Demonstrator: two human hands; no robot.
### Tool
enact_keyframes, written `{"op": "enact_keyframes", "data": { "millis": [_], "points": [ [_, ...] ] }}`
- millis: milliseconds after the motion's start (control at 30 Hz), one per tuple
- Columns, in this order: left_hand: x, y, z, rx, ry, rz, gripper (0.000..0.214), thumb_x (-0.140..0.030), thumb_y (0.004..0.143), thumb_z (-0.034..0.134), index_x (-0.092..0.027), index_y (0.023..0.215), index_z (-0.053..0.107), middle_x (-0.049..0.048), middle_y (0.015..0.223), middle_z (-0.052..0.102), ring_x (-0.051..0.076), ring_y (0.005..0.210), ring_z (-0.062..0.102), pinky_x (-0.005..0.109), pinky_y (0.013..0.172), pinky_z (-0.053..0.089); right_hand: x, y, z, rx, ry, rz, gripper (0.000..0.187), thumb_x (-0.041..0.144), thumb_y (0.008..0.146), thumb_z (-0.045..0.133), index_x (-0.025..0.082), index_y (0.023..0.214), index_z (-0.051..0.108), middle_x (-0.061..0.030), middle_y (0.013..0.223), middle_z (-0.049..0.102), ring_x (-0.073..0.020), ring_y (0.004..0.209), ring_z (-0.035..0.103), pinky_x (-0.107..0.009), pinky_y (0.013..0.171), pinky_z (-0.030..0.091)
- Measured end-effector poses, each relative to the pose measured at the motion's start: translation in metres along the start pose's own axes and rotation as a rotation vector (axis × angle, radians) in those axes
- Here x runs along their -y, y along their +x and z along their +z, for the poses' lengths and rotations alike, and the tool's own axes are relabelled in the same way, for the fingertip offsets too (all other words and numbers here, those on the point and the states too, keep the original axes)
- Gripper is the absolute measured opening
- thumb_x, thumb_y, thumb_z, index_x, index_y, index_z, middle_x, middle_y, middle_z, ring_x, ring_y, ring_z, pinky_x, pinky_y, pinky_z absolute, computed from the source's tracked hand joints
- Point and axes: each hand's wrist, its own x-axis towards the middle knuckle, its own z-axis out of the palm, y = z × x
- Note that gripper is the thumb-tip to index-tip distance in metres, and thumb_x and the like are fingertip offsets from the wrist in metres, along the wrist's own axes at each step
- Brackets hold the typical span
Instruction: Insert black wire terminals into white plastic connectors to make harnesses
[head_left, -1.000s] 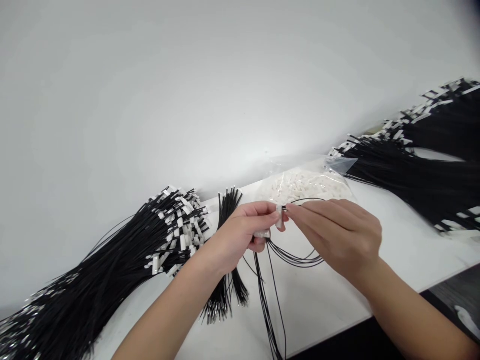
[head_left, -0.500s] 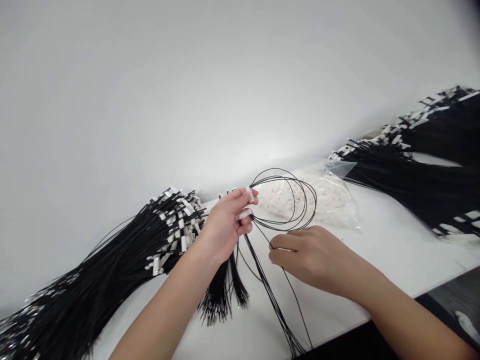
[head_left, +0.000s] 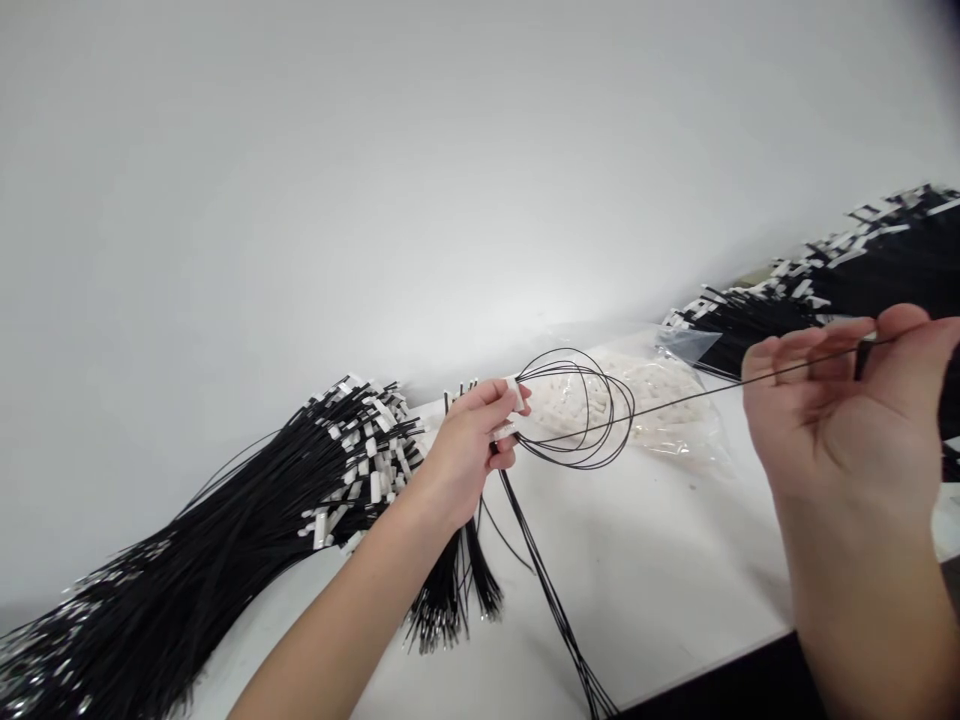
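My left hand (head_left: pixel 469 440) is closed on small white connectors (head_left: pixel 516 392) with several thin black wires looping out of them (head_left: pixel 600 440). One of those wires (head_left: pixel 697 397) is stretched taut to the right. My right hand (head_left: pixel 840 410) is raised at the right, its thumb and fingers pinched on the far end of that wire. More loose wires (head_left: pixel 555 610) trail from my left hand down over the table's front edge.
A clear bag of white connectors (head_left: pixel 667 400) lies on the white table (head_left: pixel 660 570) behind the loops. A big bundle of black wires with white connectors (head_left: pixel 225 540) lies at the left, another (head_left: pixel 847 280) at the right. A small bunch of bare-ended wires (head_left: pixel 450 590) sits under my left wrist.
My right hand has let go of the connector, gone down to a wire, then swept up and right pulling one wire taut. My left hand has stayed near the bag, holding the connectors.
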Motion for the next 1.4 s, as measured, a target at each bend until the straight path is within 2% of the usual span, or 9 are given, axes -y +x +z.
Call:
{"op": "enact_keyframes", "data": {
  "millis": [100, 167, 233, 333, 433, 533, 700, 1100, 1400],
  "points": [
    [0.000, 0.000, 0.000, 0.026, 0.023, 0.012, 0.017, -0.033, 0.076, 0.055, -0.017, 0.080, 0.056, 0.0004, 0.087, 0.045, 0.000, 0.048, 0.029, 0.017, 0.040, 0.020, 0.001, 0.000, -0.003, 0.158, -0.220, 0.136, 0.035, 0.040, 0.087, 0.039, 0.023, 0.070, 0.065, 0.0079, 0.049, 0.046, 0.0025, 0.038, 0.037, -0.018, 0.040, 0.029],
    [-0.001, -0.001, 0.001, 0.042, 0.048, 0.018, 0.016, -0.033, 0.077, 0.055, -0.017, 0.079, 0.056, 0.0005, 0.088, 0.046, 0.000, 0.047, 0.028, 0.017, 0.040, 0.020, -0.004, -0.009, -0.004, 0.285, -0.415, 0.130, 0.023, 0.035, 0.087, 0.044, 0.025, 0.081, 0.064, 0.0081, 0.048, 0.042, 0.0018, 0.031, 0.022, -0.019, 0.031, 0.015],
    [-0.001, -0.002, 0.003, 0.062, 0.078, 0.021, 0.016, -0.033, 0.077, 0.055, -0.018, 0.078, 0.055, 0.0006, 0.090, 0.047, 0.000, 0.047, 0.028, 0.017, 0.041, 0.020, -0.011, -0.025, -0.003, 0.388, -0.573, 0.015, 0.005, 0.025, 0.080, 0.056, 0.025, 0.082, 0.061, 0.0088, 0.048, 0.043, -0.0005, 0.030, 0.022, -0.019, 0.028, 0.015],
    [-0.002, -0.005, 0.006, 0.103, 0.120, 0.019, 0.017, -0.034, 0.078, 0.054, -0.018, 0.078, 0.055, -0.0001, 0.089, 0.047, 0.000, 0.047, 0.028, 0.017, 0.042, 0.021, -0.022, -0.051, 0.000, 0.562, -0.954, -0.264, 0.005, 0.019, 0.071, 0.065, 0.020, 0.076, 0.063, 0.0040, 0.054, 0.052, -0.0049, 0.041, 0.038, -0.020, 0.034, 0.028],
    [-0.003, -0.008, 0.008, 0.135, 0.124, 0.014, 0.017, -0.035, 0.078, 0.053, -0.019, 0.081, 0.056, -0.0007, 0.086, 0.046, 0.001, 0.049, 0.029, 0.017, 0.043, 0.022, -0.029, -0.066, 0.004, 0.679, -1.204, -0.598, 0.005, 0.015, 0.069, 0.064, 0.019, 0.071, 0.063, 0.0027, 0.056, 0.055, -0.0053, 0.044, 0.039, -0.020, 0.040, 0.032],
    [-0.004, -0.011, 0.012, 0.132, 0.114, 0.007, 0.016, -0.035, 0.078, 0.053, -0.020, 0.082, 0.057, -0.0004, 0.086, 0.046, 0.002, 0.050, 0.030, 0.017, 0.042, 0.021, -0.031, -0.070, 0.006, 0.701, -1.240, -0.675, 0.006, 0.013, 0.070, 0.062, 0.019, 0.069, 0.061, 0.0035, 0.055, 0.054, -0.0047, 0.044, 0.037, -0.020, 0.040, 0.032],
    [-0.008, -0.015, 0.019, 0.045, 0.113, 0.002, 0.012, -0.030, 0.078, 0.053, -0.019, 0.080, 0.057, -0.0002, 0.083, 0.047, 0.002, 0.048, 0.027, 0.017, 0.041, 0.019, -0.031, -0.067, 0.007, 0.688, -1.251, -0.680, 0.007, 0.013, 0.069, 0.062, 0.019, 0.067, 0.060, 0.0038, 0.052, 0.052, -0.0048, 0.042, 0.036, -0.020, 0.039, 0.031],
    [-0.010, -0.017, 0.023, 0.014, 0.108, 0.004, 0.010, -0.028, 0.076, 0.054, -0.019, 0.077, 0.057, -0.0006, 0.079, 0.048, 0.003, 0.047, 0.026, 0.018, 0.040, 0.019, -0.031, -0.067, 0.006, 0.703, -1.262, -0.673, 0.008, 0.014, 0.070, 0.061, 0.019, 0.066, 0.059, 0.0044, 0.051, 0.050, -0.0049, 0.043, 0.037, -0.020, 0.040, 0.030],
    [-0.003, -0.012, 0.013, 0.118, 0.243, 0.063, 0.018, -0.036, 0.079, 0.052, -0.019, 0.077, 0.057, 0.0015, 0.099, 0.054, 0.002, 0.048, 0.028, 0.020, 0.043, 0.020, -0.030, -0.064, 0.004, 0.769, -1.205, -0.728, 0.011, 0.009, 0.073, 0.059, 0.019, 0.079, 0.060, 0.0030, 0.057, 0.053, -0.0049, 0.045, 0.039, -0.019, 0.041, 0.034]
  ]
}}
